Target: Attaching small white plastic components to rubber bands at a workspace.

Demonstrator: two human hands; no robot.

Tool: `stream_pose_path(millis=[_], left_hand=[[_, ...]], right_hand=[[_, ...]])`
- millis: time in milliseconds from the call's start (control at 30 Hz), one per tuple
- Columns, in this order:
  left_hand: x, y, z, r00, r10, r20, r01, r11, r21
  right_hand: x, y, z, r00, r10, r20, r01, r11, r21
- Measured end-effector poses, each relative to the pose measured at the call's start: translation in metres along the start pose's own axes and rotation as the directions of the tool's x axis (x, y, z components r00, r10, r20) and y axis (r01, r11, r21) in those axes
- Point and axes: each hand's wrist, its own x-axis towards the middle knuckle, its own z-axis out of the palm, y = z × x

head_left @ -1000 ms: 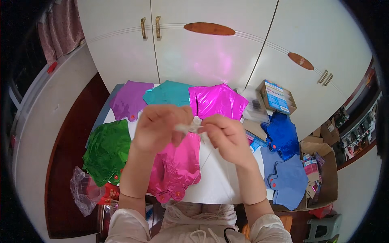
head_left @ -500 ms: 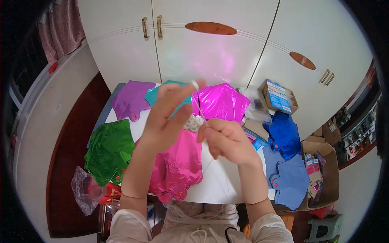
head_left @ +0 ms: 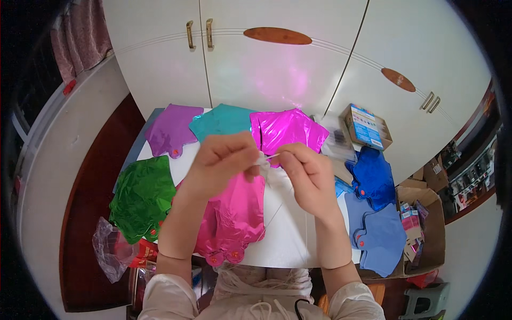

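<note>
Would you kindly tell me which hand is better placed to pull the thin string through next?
Probably the right hand: its fingertips pinch the thin string that trails down over the white table, while the left hand steadies the small pale piece above the pink foil balloon.

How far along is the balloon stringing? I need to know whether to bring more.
Done: nothing hangs on a string yet; the purple balloon, teal balloon, magenta balloon, green balloon and blue balloons all lie flat and loose on the table. In hand: the left hand and right hand pinch a thin string above the pink balloons. Left: seemingly everything laid out.
</note>
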Motion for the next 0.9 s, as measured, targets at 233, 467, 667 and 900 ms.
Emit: stream_pose_path(millis=[233, 467, 667, 900], left_hand=[[0.003, -0.005, 0.004, 0.985, 0.145, -0.092, -0.076, 0.851, 0.52], [0.006, -0.002, 0.015, 0.973, 0.164, -0.162, -0.15, 0.984, 0.096], [-0.001, -0.004, 0.004, 0.995, 0.098, -0.024, -0.094, 0.988, 0.124], [0.003, 0.001, 0.006, 0.993, 0.116, 0.021, -0.101, 0.746, 0.658]], right_hand=[[-0.004, 0.0, 0.003, 0.995, -0.097, 0.032, 0.095, 0.994, 0.043], [0.0, 0.006, 0.008, 0.979, -0.099, 0.178, 0.103, 0.995, -0.012], [0.002, 0.018, 0.004, 0.997, -0.04, 0.064, 0.037, 0.998, 0.046], [0.0, 0.001, -0.005, 0.996, 0.076, 0.052, -0.082, 0.99, 0.114]])
